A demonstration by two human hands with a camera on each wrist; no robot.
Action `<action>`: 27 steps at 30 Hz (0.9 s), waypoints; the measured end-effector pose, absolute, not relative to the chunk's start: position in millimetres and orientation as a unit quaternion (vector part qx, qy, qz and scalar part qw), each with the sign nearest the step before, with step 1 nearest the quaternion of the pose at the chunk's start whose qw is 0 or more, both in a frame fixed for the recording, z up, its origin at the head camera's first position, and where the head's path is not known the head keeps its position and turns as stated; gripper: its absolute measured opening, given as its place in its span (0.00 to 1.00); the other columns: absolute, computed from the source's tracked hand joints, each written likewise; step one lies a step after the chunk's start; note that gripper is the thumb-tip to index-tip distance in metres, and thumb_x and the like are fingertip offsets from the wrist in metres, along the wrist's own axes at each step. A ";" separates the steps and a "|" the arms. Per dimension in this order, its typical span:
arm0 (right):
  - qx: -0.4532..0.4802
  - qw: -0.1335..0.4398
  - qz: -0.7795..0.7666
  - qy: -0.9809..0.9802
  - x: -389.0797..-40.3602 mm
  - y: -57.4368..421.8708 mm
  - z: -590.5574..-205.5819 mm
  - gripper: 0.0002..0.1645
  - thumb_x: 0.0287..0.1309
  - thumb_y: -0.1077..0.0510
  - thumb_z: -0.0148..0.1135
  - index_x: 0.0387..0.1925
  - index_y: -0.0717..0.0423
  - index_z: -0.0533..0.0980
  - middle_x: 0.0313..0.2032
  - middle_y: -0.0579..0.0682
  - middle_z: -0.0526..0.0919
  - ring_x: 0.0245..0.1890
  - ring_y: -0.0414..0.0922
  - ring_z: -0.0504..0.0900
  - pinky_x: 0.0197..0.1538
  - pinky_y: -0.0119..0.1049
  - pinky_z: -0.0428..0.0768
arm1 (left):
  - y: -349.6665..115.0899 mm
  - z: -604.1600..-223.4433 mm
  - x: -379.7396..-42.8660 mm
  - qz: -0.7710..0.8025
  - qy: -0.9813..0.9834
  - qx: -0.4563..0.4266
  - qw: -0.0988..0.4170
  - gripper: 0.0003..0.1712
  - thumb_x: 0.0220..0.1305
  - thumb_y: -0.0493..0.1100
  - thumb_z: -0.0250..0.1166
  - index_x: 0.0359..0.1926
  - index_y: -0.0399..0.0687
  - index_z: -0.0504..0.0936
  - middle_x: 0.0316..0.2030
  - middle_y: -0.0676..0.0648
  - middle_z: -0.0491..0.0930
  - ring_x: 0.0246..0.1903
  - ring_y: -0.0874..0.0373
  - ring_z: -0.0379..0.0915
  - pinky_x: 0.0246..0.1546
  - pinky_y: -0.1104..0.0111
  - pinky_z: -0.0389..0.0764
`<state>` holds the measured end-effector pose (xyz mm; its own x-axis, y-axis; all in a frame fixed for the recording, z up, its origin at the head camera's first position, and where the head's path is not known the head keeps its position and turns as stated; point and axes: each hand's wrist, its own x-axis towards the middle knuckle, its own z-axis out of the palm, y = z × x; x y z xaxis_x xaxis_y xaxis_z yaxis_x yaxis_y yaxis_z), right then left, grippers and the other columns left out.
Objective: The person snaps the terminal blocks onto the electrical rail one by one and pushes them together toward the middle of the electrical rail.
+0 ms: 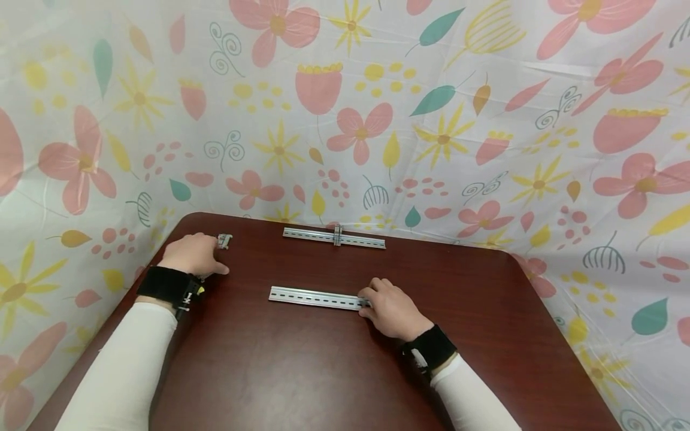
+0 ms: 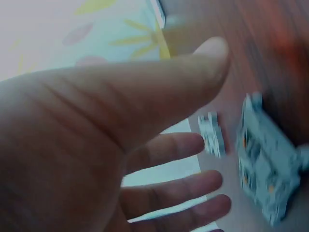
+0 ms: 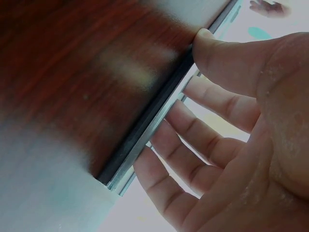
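My right hand (image 1: 393, 308) holds the right end of a slotted metal DIN rail (image 1: 312, 297) lying on the table. In the right wrist view the thumb is on one long edge of the rail (image 3: 145, 133) and the fingers are along the other. At the far left my left hand (image 1: 191, 257) reaches over the table with fingers and thumb spread apart, holding nothing visible. Close to its fingertips is a grey terminal block (image 2: 268, 164), with a smaller grey piece (image 2: 211, 135) beside it. One grey piece (image 1: 224, 241) shows past the left fingers in the head view.
A second slotted rail (image 1: 307, 234) lies near the table's back edge, with a grey block (image 1: 337, 235) mounted around its middle. The dark red-brown table (image 1: 280, 359) has rounded back corners. A flower-patterned curtain (image 1: 366, 137) hangs behind and at both sides.
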<state>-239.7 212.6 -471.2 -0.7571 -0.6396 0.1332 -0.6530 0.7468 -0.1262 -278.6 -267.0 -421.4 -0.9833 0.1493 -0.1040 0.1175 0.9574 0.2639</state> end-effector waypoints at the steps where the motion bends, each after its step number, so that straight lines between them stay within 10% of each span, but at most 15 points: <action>1: 0.346 0.041 0.083 -0.934 -239.7 212.7 -471.0 0.20 0.71 0.54 0.78 0.58 0.57 0.86 0.45 0.51 0.80 0.46 0.49 0.78 0.49 0.46 0.82 | -271.2 -420.3 -277.8 0.135 0.986 0.063 0.074 0.21 0.64 0.56 0.82 0.34 0.46 0.84 0.30 0.44 0.79 0.31 0.47 0.77 0.31 0.51 0.79; 27: 0.355 0.053 0.078 -0.930 -238.1 214.4 -468.9 0.19 0.71 0.55 0.78 0.57 0.59 0.86 0.44 0.51 0.79 0.44 0.49 0.78 0.47 0.46 0.82 | -293.0 -433.1 -288.0 0.165 0.980 0.046 0.105 0.14 0.64 0.44 0.77 0.24 0.48 0.83 0.26 0.44 0.78 0.28 0.47 0.77 0.26 0.53 0.76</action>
